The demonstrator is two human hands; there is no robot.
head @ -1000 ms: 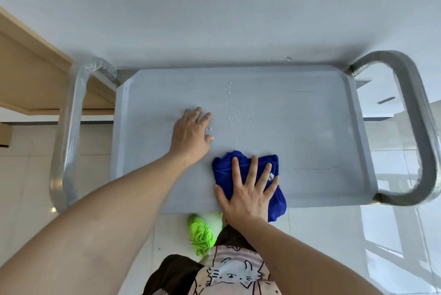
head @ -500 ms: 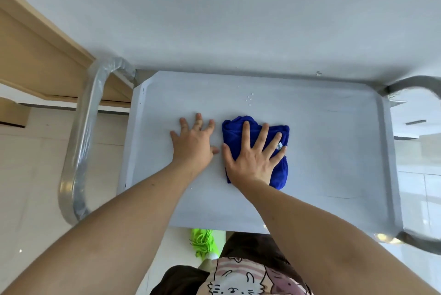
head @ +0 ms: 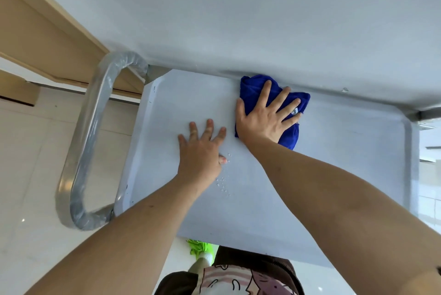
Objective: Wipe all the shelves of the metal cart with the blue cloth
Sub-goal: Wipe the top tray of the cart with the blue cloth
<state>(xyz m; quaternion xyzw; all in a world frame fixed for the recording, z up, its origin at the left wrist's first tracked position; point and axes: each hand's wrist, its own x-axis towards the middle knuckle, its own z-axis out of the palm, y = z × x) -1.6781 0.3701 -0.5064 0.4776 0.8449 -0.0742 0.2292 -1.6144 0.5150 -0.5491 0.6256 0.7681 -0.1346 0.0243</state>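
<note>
Up goes the blue cloth [head: 253,89], pushed from the middle of the top shelf [head: 334,175] a second ago right to its far edge against the wall [head: 238,20]. Right hand [head: 262,118] lies flat on it, fingers spread wide, pressing down rather than gripping. Bunched cloth runs long from the near side to the far side, tilted a little, its far end touching the wall. Left hand [head: 202,149] sits just beside it, palm down on bare metal, fingers apart. Water drops [head: 223,184] bead next to that wrist. Wrapped handle [head: 95,141] curves off the cart's left end.
</note>
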